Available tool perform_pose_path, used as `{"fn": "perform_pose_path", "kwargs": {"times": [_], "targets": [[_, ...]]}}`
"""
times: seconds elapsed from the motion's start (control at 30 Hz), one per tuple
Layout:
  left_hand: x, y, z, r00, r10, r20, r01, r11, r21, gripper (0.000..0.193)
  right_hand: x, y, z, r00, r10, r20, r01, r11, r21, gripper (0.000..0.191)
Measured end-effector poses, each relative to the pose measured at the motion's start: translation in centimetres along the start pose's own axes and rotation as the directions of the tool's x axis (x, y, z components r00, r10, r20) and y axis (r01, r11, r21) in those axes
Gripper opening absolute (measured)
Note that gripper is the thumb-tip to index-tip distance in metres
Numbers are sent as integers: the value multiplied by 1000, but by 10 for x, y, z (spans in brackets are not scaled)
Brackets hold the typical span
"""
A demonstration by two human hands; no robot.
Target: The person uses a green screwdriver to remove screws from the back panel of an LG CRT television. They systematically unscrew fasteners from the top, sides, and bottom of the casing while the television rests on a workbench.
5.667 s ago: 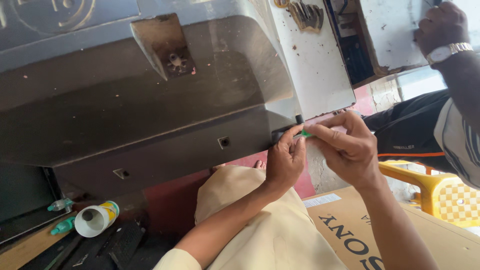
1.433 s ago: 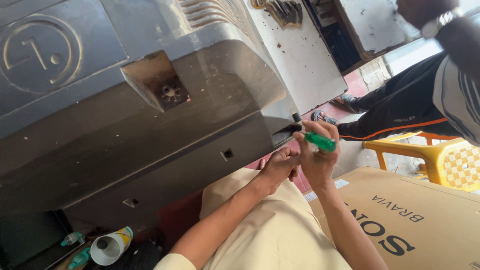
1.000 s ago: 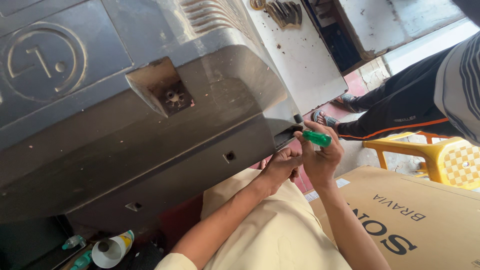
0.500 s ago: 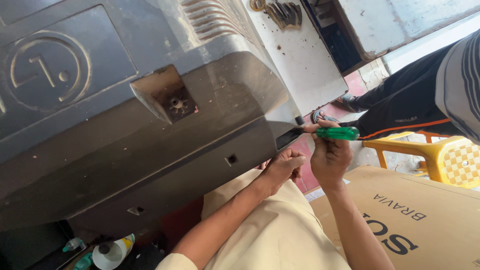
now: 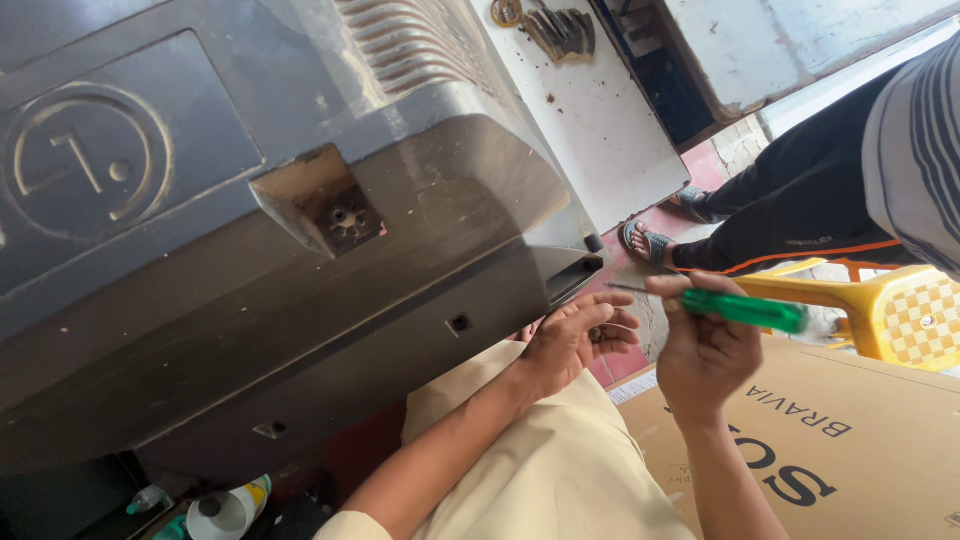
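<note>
A large grey plastic television back cover [image 5: 300, 260] fills the left and middle of the view. My right hand [image 5: 705, 350] grips a green-handled screwdriver [image 5: 745, 308], held level with its thin shaft pointing left toward the cover's lower right corner, its tip a little short of it. My left hand [image 5: 575, 335] is cupped, palm up, just under that corner with a small dark screw lying in the palm. A slot opening [image 5: 572, 280] sits at the corner above my left hand.
A brown cardboard box [image 5: 850, 440] lies under my right arm. A yellow plastic chair [image 5: 890, 310] stands at right, with another person's dark trouser leg [image 5: 800, 210] and sandalled foot [image 5: 645, 240] behind it. Bottles and a white cup [image 5: 225, 510] sit at lower left.
My right hand has drawn the screwdriver back to the right, out of the cover's corner slot, and turned it level. My left hand has opened palm up below the corner.
</note>
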State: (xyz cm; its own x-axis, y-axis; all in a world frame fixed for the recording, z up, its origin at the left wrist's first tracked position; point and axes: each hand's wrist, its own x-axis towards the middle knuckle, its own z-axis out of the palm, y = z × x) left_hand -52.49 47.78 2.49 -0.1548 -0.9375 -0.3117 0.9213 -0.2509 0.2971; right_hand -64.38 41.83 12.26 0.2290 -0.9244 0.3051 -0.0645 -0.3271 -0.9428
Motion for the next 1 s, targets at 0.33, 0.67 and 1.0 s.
{"fn": "perform_pose_path", "kwargs": {"times": [0.33,0.67,1.0], "targets": [[10,-14,4,981,-2,-196,8,1000,28,21,-16,-13,-17,988,137,-71,-127,983,129,31],[-16,1,11,983,-72,-168,108,971,214,21,-11,13,-43,962,245,-119,-148,835,530,33],[-20,15,27,988,-86,-127,122,942,312,19,-36,49,-45,943,299,-147,-224,894,388,38]]}}
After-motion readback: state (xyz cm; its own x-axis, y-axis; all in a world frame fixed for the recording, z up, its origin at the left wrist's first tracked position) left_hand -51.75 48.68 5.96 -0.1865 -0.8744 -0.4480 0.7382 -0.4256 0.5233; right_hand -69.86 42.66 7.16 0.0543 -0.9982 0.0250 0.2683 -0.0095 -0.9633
